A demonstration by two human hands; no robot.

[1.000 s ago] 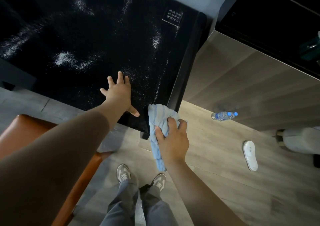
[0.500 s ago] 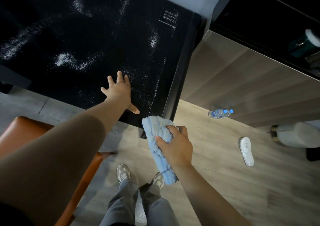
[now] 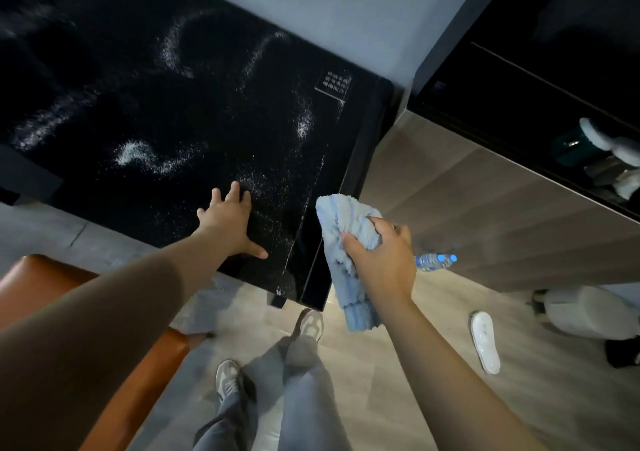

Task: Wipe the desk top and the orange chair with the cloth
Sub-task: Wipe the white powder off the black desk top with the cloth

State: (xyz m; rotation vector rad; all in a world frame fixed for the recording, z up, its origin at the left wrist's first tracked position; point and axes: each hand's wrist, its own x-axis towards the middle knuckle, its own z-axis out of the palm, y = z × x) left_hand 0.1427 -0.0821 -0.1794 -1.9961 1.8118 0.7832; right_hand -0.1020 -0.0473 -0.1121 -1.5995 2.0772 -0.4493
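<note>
Black and glossy, the desk top (image 3: 145,111) fills the upper left of my view, streaked and speckled with white powder, thickest in a curl near the middle and in a thin line running along its right-hand edge. My left hand (image 3: 230,223) lies flat on it close to the near corner, palm down, fingers (image 3: 234,191) spread wide and straight, thumb stuck out to the right; it holds nothing and only presses on the surface. A brown sleeve covers that arm up to the wrist.

My right hand (image 3: 382,255) is closed tight around the light blue cloth (image 3: 346,242), fingers curled over its bunched upper part and thumb clamped across the front. The cloth is a thick, ribbed towel; its top puffs out above my knuckles and its tail hangs down below the wrist. It sits just off the desk's right edge, over the wooden floor, and I cannot tell whether it touches the desk side.

The orange chair (image 3: 45,284) shows at lower left, partly hidden under my left arm, apart from the cloth. On the floor beyond my right hand lie a plastic water bottle (image 3: 436,262) with a blue cap and a white slipper (image 3: 485,341).
</note>
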